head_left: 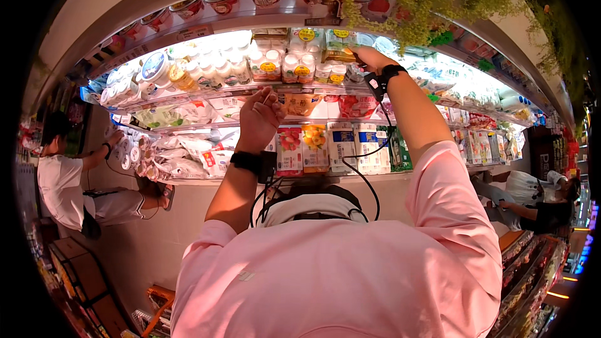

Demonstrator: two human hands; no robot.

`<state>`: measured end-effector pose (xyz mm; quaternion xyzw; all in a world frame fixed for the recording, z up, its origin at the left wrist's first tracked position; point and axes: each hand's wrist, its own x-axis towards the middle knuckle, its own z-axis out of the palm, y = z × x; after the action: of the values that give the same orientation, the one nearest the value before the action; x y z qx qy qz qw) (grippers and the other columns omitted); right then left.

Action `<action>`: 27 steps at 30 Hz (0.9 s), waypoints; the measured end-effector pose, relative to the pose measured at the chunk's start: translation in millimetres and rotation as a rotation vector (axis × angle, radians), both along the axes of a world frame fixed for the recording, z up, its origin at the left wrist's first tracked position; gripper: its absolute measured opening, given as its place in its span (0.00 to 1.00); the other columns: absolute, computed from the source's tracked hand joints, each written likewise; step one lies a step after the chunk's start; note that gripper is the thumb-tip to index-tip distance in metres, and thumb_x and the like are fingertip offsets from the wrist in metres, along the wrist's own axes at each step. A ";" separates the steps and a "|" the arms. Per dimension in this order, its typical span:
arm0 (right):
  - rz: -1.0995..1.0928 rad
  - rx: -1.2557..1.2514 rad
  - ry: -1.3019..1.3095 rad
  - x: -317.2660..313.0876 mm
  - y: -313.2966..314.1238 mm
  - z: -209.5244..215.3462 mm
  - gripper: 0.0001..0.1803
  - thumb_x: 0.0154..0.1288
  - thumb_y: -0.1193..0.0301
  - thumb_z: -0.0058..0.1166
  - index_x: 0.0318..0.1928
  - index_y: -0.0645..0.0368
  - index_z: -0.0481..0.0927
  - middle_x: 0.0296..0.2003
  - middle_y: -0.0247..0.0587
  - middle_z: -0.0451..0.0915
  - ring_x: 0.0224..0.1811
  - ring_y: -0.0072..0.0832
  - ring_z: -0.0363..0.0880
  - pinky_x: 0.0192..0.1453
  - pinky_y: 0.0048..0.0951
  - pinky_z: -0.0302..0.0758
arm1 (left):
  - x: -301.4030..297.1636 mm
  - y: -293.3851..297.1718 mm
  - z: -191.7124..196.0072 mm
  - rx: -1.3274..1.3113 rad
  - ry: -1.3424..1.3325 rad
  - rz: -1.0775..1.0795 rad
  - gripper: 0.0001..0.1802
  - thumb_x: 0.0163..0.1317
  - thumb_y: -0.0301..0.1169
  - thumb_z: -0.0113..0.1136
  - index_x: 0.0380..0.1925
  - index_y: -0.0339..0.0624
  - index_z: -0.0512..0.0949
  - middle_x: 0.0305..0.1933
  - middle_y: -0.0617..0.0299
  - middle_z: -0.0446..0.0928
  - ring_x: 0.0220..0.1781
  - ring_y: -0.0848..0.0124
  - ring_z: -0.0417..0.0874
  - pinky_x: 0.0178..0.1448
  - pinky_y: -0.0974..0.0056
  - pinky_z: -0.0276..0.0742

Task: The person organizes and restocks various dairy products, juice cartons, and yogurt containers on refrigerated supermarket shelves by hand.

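Observation:
My right hand (371, 59) reaches into the lit upper shelf. Its partly hidden fingers close on the right edge of a green-and-brown pack (339, 45) with a yellow round label. Lower and to the left, my left hand (265, 112) is raised in front of the shelf edge, fingers curled together with nothing visible in them. Behind it stand white bottle multipacks (265, 66) with yellow labels. Another white bottle pack (298, 67) sits below and left of the right hand. Both wrists carry black straps with small devices and cables.
The open chiller's lower shelf holds cartons (315, 149) and pouches (181, 153). Cups (222, 1) line the top shelf. Green hanging foliage (426, 0) droops at upper right. One person (62, 181) reaches toward the shelf at left; more people (532, 197) are at right.

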<state>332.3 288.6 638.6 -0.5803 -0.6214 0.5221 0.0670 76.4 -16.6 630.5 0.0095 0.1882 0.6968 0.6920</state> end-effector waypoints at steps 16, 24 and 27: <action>0.177 0.504 -0.057 59.9 -19.8 23.1 0.53 0.63 0.49 0.57 0.75 0.73 0.49 0.71 0.77 0.52 0.74 0.63 0.56 0.77 0.45 0.60 | 61.2 140.2 25.3 -0.299 0.565 0.105 0.25 0.73 0.34 0.54 0.67 0.40 0.65 0.63 0.55 0.72 0.53 0.66 0.81 0.49 0.64 0.81; 0.226 0.498 0.024 64.6 -57.9 28.2 0.48 0.67 0.55 0.58 0.78 0.61 0.48 0.75 0.64 0.51 0.77 0.53 0.53 0.78 0.45 0.56 | 16.1 221.8 0.8 -0.528 0.692 0.110 0.13 0.69 0.32 0.59 0.46 0.33 0.78 0.33 0.55 0.80 0.28 0.69 0.82 0.20 0.64 0.78; 0.102 0.423 0.187 42.9 -64.3 47.6 0.48 0.65 0.60 0.60 0.76 0.68 0.50 0.67 0.63 0.66 0.68 0.49 0.69 0.71 0.40 0.66 | -9.4 233.4 -12.8 -0.564 1.035 -0.141 0.12 0.67 0.35 0.64 0.33 0.35 0.81 0.26 0.59 0.78 0.22 0.71 0.77 0.18 0.63 0.70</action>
<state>375.2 224.3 686.2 -0.4703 -0.7365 0.4347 0.2179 66.9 216.8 617.7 0.1763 0.6780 0.4770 0.5307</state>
